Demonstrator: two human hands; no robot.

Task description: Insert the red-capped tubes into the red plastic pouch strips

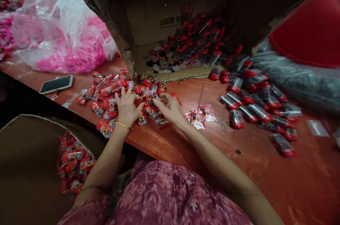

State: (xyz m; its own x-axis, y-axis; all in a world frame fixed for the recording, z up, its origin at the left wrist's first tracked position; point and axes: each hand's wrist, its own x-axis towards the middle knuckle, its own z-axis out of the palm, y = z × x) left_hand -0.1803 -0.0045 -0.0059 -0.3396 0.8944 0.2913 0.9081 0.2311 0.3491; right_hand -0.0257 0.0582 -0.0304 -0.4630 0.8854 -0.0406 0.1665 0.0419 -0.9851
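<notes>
My left hand [128, 106], a thin gold bangle on its wrist, lies palm down on a heap of small red packets [113, 92] on the reddish table, its fingers spread. My right hand [168, 106] rests just to the right, fingers stretched toward the same heap and touching the packets at its edge. Neither hand has lifted a packet. A few flat red and clear packets [199, 116] lie beside my right wrist.
A tipped cardboard box [159, 30] spills red-capped clear tubes [255, 101] at right. A pink-filled plastic bag [63, 37] and a phone [56, 84] lie left. A box with red packets [74, 163] sits below the table edge. A red bowl [310, 30] is at far right.
</notes>
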